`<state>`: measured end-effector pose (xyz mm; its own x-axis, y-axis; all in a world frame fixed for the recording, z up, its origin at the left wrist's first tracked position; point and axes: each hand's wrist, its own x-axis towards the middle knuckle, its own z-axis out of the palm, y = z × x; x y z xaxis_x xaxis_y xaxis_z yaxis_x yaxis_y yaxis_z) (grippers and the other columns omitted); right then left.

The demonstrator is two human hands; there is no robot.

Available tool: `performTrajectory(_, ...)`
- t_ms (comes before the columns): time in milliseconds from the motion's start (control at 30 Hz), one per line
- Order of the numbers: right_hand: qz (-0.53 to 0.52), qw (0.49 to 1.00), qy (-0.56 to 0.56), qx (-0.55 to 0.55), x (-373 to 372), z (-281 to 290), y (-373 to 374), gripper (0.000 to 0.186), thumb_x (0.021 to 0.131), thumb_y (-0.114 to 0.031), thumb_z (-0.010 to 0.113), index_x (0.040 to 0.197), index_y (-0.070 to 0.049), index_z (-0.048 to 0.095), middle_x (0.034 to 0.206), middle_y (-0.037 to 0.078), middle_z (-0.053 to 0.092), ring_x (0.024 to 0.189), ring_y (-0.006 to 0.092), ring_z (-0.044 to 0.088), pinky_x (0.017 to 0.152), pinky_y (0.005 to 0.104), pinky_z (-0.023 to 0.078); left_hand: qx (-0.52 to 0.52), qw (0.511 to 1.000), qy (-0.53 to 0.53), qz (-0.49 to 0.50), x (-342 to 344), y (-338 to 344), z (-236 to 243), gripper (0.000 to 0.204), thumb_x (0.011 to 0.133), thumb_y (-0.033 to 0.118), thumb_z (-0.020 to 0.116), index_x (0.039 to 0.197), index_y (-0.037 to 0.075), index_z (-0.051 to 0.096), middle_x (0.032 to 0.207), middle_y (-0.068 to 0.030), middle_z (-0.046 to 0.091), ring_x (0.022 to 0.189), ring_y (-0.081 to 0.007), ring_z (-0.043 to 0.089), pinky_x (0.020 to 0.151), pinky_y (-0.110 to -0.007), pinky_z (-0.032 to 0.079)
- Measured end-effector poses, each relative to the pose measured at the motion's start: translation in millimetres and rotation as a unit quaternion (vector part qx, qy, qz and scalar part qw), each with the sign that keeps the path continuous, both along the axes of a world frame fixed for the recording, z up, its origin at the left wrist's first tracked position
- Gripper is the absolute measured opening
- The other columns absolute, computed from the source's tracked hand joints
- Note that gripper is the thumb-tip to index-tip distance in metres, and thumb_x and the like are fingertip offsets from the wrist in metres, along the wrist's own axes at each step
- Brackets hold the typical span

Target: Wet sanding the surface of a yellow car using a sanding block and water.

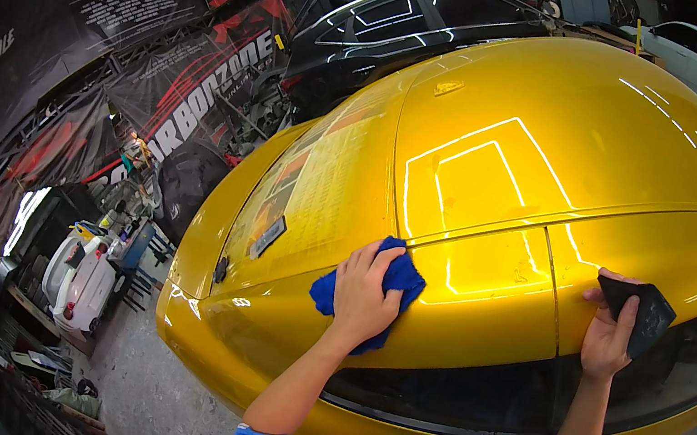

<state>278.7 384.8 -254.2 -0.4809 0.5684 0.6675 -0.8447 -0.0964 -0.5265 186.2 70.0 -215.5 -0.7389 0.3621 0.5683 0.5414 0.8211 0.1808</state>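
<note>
Cloth [408, 283] bunched on yellow car [511, 74], left hand [365, 292] clamping it | right hand's [607, 339] fingers gripped dark pad [650, 321] | roof looked smooth, seemingly done; faint marks [508, 286] beside panel seam [551, 279] suggested side strip remained unfinished

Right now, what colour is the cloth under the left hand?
The cloth is deep blue, clearest in the head view.
</note>
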Motion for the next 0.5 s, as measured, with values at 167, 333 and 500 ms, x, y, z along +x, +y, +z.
performTrajectory(167,0.014,1.000,0.018,-0.010,1,-3,1,0.028,0.106,-0.020,0.038,0.121,0.001,0.051,0.113,0.018,0.063,0.096,0.0248,0.064,0.080,0.0350,0.053,0.001,0.999,0.015,-0.044,-3,34,6,0.049,0.069,0.008,0.060,0.118,0.010,0.061,0.122,-0.0180,0.057,0.114,-0.0387,0.051,0.098,-0.046,0.039)
performTrajectory(333,0.029,0.999,0.024,-0.015,1,-2,-1,0.029,0.106,-0.021,0.038,0.120,0.001,0.050,0.112,0.018,0.062,0.101,0.0255,0.063,0.079,0.0354,0.054,-0.011,0.991,0.017,-0.129,-10,87,20,0.046,0.071,0.008,0.061,0.117,0.009,0.061,0.119,-0.0189,0.057,0.109,-0.0392,0.053,0.094,-0.046,0.041)
performTrajectory(500,0.028,0.999,0.019,-0.011,3,0,1,0.029,0.106,-0.021,0.037,0.120,0.002,0.051,0.111,0.018,0.062,0.101,0.0252,0.064,0.078,0.0348,0.054,-0.006,0.974,-0.034,-0.224,-20,132,30,0.043,0.074,0.007,0.060,0.118,0.009,0.060,0.118,-0.0197,0.057,0.108,-0.0394,0.053,0.095,-0.046,0.042)
